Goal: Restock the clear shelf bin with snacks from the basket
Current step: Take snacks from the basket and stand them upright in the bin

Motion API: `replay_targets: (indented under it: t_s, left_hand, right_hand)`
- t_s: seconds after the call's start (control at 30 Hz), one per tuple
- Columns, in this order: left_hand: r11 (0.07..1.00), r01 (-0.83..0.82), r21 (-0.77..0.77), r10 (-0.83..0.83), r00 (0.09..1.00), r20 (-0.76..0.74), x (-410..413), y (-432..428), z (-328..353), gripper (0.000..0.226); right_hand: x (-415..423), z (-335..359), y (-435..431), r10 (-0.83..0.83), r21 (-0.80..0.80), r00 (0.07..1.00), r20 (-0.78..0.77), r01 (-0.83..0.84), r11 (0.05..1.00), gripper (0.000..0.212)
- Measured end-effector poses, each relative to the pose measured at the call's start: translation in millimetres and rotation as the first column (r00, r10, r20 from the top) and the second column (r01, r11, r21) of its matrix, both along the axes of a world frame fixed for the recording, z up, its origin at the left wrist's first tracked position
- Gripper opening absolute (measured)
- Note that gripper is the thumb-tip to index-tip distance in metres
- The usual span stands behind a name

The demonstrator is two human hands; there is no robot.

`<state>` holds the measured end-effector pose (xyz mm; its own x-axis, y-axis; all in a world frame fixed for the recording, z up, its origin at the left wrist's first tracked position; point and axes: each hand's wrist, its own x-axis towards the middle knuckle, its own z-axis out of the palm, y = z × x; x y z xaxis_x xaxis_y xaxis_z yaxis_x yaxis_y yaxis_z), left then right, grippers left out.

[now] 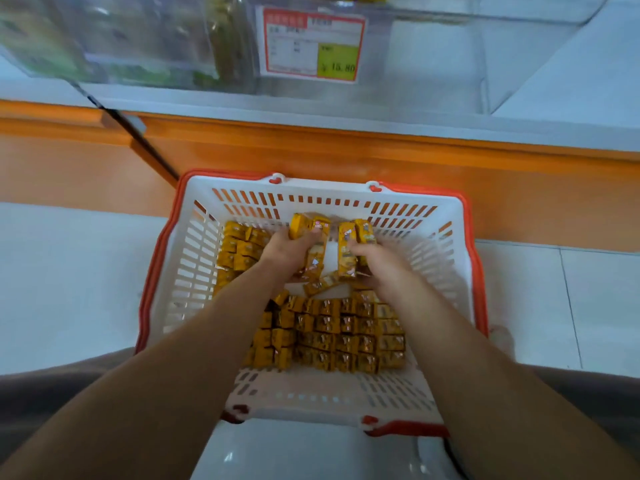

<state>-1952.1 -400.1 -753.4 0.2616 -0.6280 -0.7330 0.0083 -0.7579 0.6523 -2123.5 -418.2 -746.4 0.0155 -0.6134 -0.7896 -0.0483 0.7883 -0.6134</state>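
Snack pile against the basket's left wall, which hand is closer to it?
Left. The left hand, gripping snacks, is just right of the pile; the right hand grips snacks farther right.

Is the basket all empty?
No. Rows of yellow snacks lie in the basket; the left hand and right hand grip more.
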Motion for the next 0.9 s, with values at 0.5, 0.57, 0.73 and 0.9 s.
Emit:
replay_targets:
  t_s: [0.5,0.57,0.73,0.9]
  left_hand:
    - [0.857,0.207,-0.473,-0.331,0.923,-0.196,13,32,313,0.04]
    - [0.812,0.181,-0.554,-0.333,0.924,-0.186,8,46,335,0.05]
    - [0.777,-0.024,-0.629,-0.233,0.917,-0.323,-10,67,338,0.034]
    - [0.784,-0.062,-0.618,-0.176,0.932,-0.317,-3,52,332,0.032]
  right_hand:
    - [-20,309,22,0.309,-0.44,0.931,0.196,-0.198,0.876,0.039]
    - [-33,333,32,0.337,-0.498,0.909,0.243,-0.181,0.848,0.05]
    - [-38,335,46,0.27,-0.56,0.923,0.276,-0.074,0.825,0.046]
    - [-26,330,24,0.273,-0.596,0.933,0.235,-0.084,0.799,0.041]
